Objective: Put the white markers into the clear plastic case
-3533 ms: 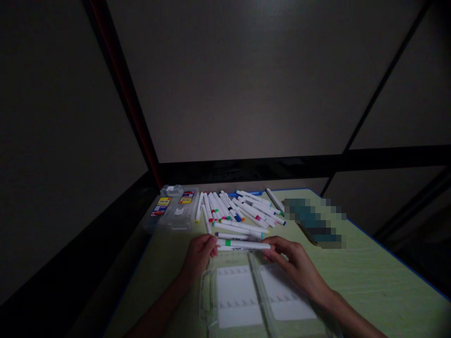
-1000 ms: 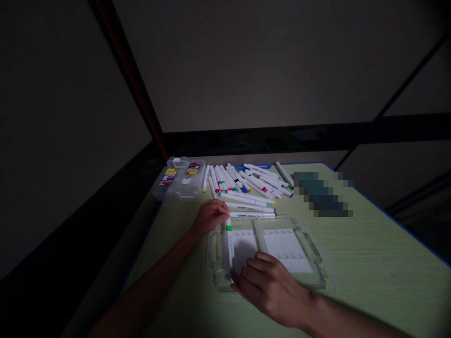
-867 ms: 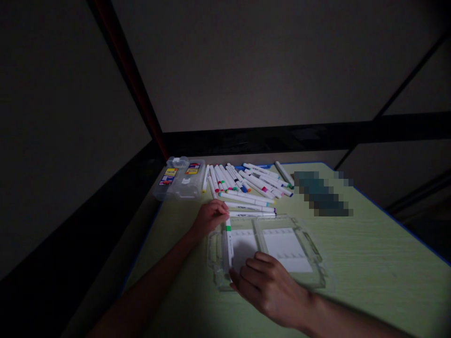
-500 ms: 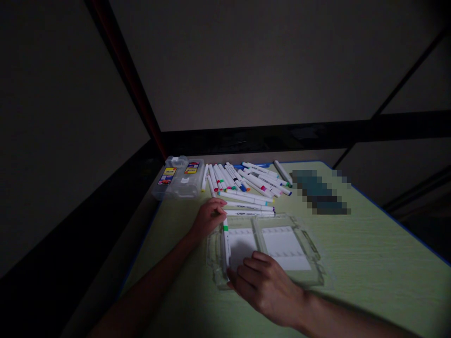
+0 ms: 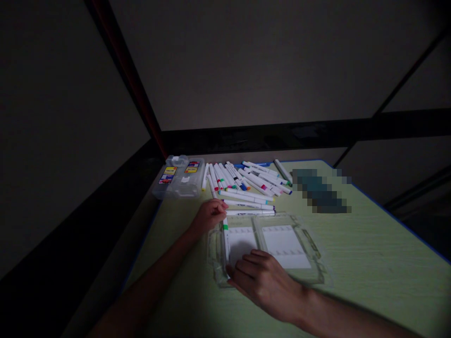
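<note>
An open clear plastic case (image 5: 310,246) lies flat on the green table (image 5: 369,263). A white marker with a green band (image 5: 225,237) lies lengthwise in its left half. My left hand (image 5: 208,217) rests at the case's far left corner, its fingers curled on the marker's far end. My right hand (image 5: 264,281) lies over the near left part of the case, fingers loosely bent and touching the marker's near end. Two more white markers (image 5: 248,208) lie crosswise just beyond the case.
Several white markers with coloured caps (image 5: 243,180) are spread at the table's far side. A shut clear box with stickers (image 5: 179,178) stands at the far left corner. A blurred dark object (image 5: 320,191) lies to the far right. Dark walls surround the table.
The marker I held crosswise with both hands 3.5 s ago now lies lengthwise in the case's left half. Over the last second both hands have hardly moved.
</note>
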Motion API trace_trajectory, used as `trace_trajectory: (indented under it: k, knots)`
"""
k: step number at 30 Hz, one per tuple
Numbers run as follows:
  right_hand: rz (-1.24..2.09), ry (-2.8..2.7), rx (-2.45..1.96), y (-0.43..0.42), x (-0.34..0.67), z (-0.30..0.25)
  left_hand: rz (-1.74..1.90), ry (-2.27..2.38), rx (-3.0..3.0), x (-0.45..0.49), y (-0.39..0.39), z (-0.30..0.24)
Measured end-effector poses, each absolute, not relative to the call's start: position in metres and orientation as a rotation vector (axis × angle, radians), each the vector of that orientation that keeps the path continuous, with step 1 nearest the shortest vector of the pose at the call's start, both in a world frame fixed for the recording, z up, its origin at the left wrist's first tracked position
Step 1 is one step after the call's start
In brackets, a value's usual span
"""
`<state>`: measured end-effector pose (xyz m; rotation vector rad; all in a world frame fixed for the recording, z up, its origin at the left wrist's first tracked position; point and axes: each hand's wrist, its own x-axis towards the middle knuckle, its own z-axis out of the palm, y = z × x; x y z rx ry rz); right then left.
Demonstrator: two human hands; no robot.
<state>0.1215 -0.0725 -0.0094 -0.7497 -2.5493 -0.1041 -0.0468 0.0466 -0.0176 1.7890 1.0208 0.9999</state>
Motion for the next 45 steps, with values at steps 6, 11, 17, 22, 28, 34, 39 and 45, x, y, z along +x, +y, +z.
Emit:
trace_trajectory:
  k: [6, 11, 17, 22, 28, 34, 39, 45]
  knots:
    - [-0.084, -2.629, -0.723, -0.072, 0.122, -0.006, 0.907, 1.002, 1.769, -0.052, 0.05, -0.014]
    - [-0.091, -2.679, -0.701, -0.071, 0.122, -0.002, 0.87, 0.985, 1.737, -0.055, 0.05, -0.012]
    - [-0.08, -2.711, -0.688, -0.071, 0.123, 0.0, 0.834, 0.966, 1.705, -0.058, 0.051, -0.011]
    - [-0.059, -2.728, -0.684, -0.071, 0.122, 0.001, 0.783, 0.96, 1.752, -0.06, 0.053, -0.011]
    - [-0.035, -2.727, -0.713, -0.071, 0.121, 0.002, 0.735, 0.954, 1.841, -0.061, 0.053, -0.007]
    - [-0.001, -2.735, -0.714, -0.07, 0.121, 0.002, 0.737, 0.954, 1.797, -0.062, 0.052, -0.006]
    - [0.147, -2.701, -0.752, -0.069, 0.121, 0.005, 0.764, 0.92, 1.746, -0.062, 0.053, -0.01]
    - [0.188, -2.708, -0.759, -0.071, 0.122, 0.006, 0.764, 0.911, 1.753, -0.063, 0.053, -0.011]
